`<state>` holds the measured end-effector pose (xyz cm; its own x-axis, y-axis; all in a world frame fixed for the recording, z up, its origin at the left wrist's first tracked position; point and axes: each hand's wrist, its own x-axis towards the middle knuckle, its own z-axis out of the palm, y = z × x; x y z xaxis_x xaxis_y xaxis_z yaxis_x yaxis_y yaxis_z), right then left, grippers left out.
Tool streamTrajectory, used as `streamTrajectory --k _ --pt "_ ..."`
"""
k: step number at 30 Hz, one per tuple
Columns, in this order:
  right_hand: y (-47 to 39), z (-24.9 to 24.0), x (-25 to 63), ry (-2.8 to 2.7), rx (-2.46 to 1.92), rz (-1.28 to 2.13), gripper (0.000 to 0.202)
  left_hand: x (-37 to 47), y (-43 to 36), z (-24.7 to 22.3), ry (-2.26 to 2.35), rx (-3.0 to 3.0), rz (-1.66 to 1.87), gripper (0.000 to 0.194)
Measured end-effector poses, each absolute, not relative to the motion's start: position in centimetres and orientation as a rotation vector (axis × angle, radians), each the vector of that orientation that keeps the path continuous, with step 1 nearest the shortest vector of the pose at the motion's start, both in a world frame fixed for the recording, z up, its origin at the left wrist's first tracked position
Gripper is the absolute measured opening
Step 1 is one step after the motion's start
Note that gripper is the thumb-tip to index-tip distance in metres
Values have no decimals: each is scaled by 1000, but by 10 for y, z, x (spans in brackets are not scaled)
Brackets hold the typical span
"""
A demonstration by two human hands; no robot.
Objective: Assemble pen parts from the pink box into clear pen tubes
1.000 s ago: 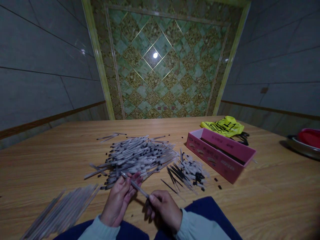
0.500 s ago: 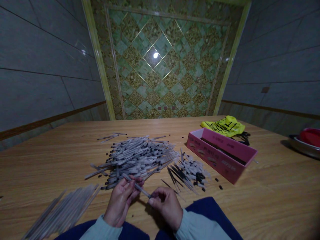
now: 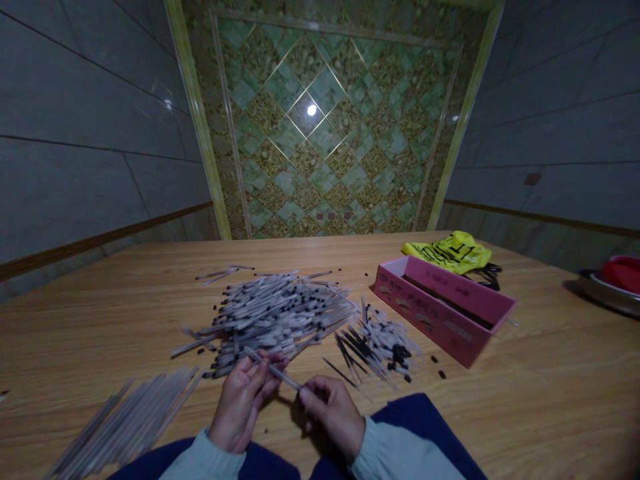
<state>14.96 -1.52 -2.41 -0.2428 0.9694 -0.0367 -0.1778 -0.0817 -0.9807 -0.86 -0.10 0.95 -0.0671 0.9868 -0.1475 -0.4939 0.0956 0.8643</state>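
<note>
A slim, translucent pen (image 3: 286, 379) slants between my two hands over the near edge of the pile. My left hand (image 3: 240, 403) is closed around its upper part, thumb on top. At the lower right end, the thumb and fingers of my right hand (image 3: 334, 412) pinch the pen, covering its tip. Just beyond my hands lies a large heap of similar pens (image 3: 280, 310), many with black ends. To the right of that is a smaller heap of clear caps (image 3: 387, 333), with thin dark sticks (image 3: 354, 350) beside it.
A row of long clear tubes (image 3: 133, 417) lies at the front left. An open pink box (image 3: 430, 310) stands on the right, with a yellow bag (image 3: 450, 252) behind it. A metal basin (image 3: 607, 293) with something red sits at the far right of the wooden table (image 3: 540, 373).
My right fingers have shifted very slightly at the pen's lower end. My left hand and the pen stay nearly where they were.
</note>
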Motion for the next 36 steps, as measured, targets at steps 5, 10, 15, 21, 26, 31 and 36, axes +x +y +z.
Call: streamTrajectory --k 5,10,15,21,26,31,36 --pt "-16 -24 149 -1208 -994 1443 47 -8 -2 12 953 685 1394 34" --pt "-17 -21 149 -1204 -974 1517 50 -8 -3 12 961 666 1400 34" --pt "-17 -22 151 -1250 -1035 1409 48 -6 -5 14 982 680 1383 33" --pt "-16 -26 150 -1244 -1017 1485 53 -6 -3 14 990 671 1408 36" --pt "-18 -21 150 -1217 -1059 1339 45 -7 -2 12 988 682 1400 35" --pt "-16 -24 151 -1220 -996 1448 51 -8 -4 10 986 664 1418 35" --pt "-16 -25 151 -1211 -1014 1394 47 -8 -3 10 985 678 1409 35"
